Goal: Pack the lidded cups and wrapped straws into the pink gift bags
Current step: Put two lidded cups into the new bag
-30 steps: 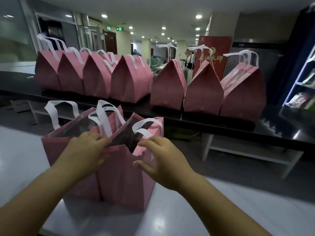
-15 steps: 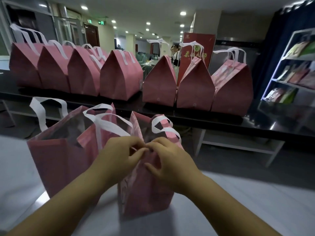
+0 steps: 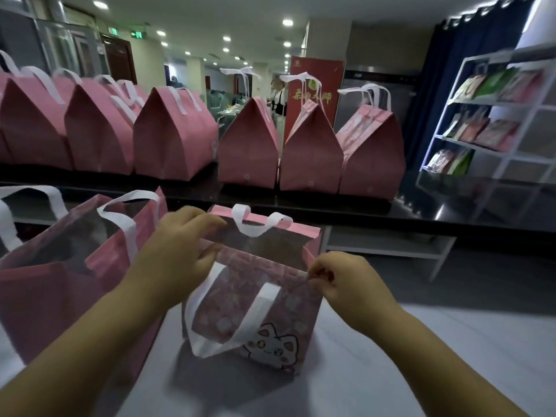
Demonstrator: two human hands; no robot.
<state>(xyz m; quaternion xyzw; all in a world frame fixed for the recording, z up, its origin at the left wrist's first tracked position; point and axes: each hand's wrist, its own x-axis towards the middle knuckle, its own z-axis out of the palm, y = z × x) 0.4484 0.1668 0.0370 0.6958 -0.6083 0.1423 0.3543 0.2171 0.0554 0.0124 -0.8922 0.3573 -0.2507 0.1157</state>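
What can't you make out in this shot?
Head view:
Inside of the cat bag: hidden by its near wall and dim light; no cup or straw shows.
Left hand: motion blur hides whether it grips the rim.
Closed bags on the counter: folded tops hide contents.
Open bag at left: cut by the frame edge.

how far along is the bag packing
Done: a row of closed pink bags stands on the counter. In hand: right hand pinches the cat-print bag, left hand touches it. Left: it and the neighbouring bag gape open; no cups or straws visible.
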